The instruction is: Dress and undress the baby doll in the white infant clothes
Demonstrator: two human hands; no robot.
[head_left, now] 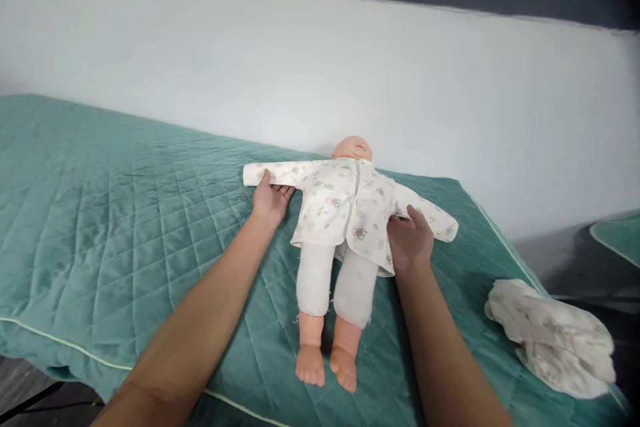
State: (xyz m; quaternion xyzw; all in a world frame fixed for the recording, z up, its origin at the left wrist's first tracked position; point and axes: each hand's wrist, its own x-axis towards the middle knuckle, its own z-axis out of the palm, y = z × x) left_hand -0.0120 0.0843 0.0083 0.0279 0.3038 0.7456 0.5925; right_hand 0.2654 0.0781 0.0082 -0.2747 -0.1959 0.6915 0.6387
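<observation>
A baby doll [315, 280] lies on its back, its head toward the wall and its bare feet toward me. It has on a white printed baby jacket [325, 203], with the front edges meeting at the chest and parting lower down. Both sleeves stretch out sideways; no doll hands show at the cuffs. My left hand [271, 201] is palm up at the lower edge of the left-side sleeve, thumb against the cloth, fingers extended toward the armpit. My right hand [413, 238] sits under the other sleeve beside the jacket, thumb raised and apart, its fingers partly hidden by cloth.
A green quilted cover [150, 213] with pale piping spreads under the doll. Crumpled white printed cloth [555, 340] lies near the right edge. Behind stands a white wall [300, 67] with a dark band above. Another green padded corner [620, 237] shows at far right.
</observation>
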